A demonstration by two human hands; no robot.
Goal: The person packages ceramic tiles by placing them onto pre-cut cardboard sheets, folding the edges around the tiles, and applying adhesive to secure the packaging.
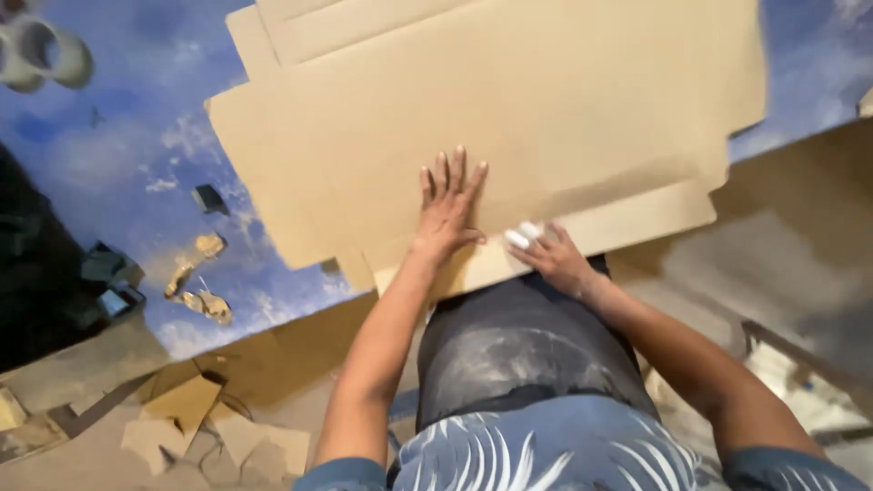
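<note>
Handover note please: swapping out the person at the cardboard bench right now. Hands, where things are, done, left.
Left hand: flat, fingers spread, pressing on the large cardboard sheet.
Right hand: at the sheet's near flap, white tape on two fingertips; grip unclear.
Sheet lies flat on the blue table, near edge overhanging toward the person.
Cardboard scraps on the floor at left; tape rolls at the table's far left corner.
Done: sheet laid out, die-cut. Left: flaps look unfolded.

Workshop, box-making: flat die-cut cardboard sheet (pixel 509 109) on worn blue bench (pixel 136 155); cardboard offcuts (pixel 195 414) litter floor below bench edge.
</note>
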